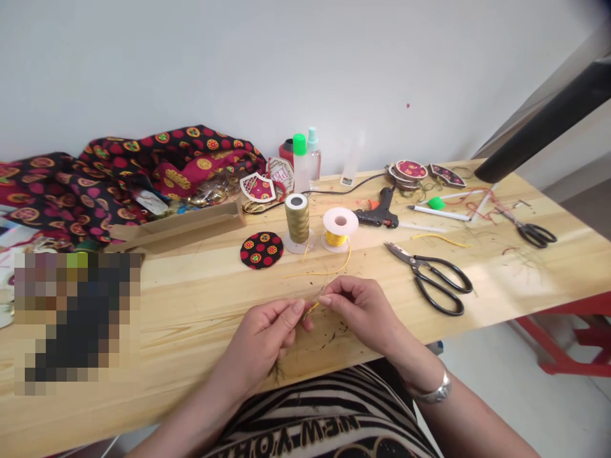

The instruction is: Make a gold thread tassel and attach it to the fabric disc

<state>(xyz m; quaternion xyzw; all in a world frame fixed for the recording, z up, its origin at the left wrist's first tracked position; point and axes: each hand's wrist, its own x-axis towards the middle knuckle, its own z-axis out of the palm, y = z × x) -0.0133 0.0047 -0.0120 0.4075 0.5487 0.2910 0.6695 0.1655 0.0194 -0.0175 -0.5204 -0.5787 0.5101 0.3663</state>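
Note:
Close together above the table's front edge, both of my hands are pinching. My left hand (267,331) holds a tassel of olive-green threads (277,371), whose loose ends hang below the palm. A short yellow cord (312,309) shows between the fingertips of both hands. Thumb and forefinger of my right hand (365,313) grip the cord's other end; the exact tip is too small to make out. Just beyond stand a spool of yellow cord (337,236), its tail trailing on the wood, and a cone of olive thread (298,222). Large black-handled scissors (429,277) lie right of my right hand.
A round patterned fabric piece (261,250) and a cardboard tray (186,228) lie left of the thread. Patterned cloth (191,143) is heaped behind. A glue gun (382,211), smaller scissors (537,234) and bottles (300,162) stand or lie toward the back and right.

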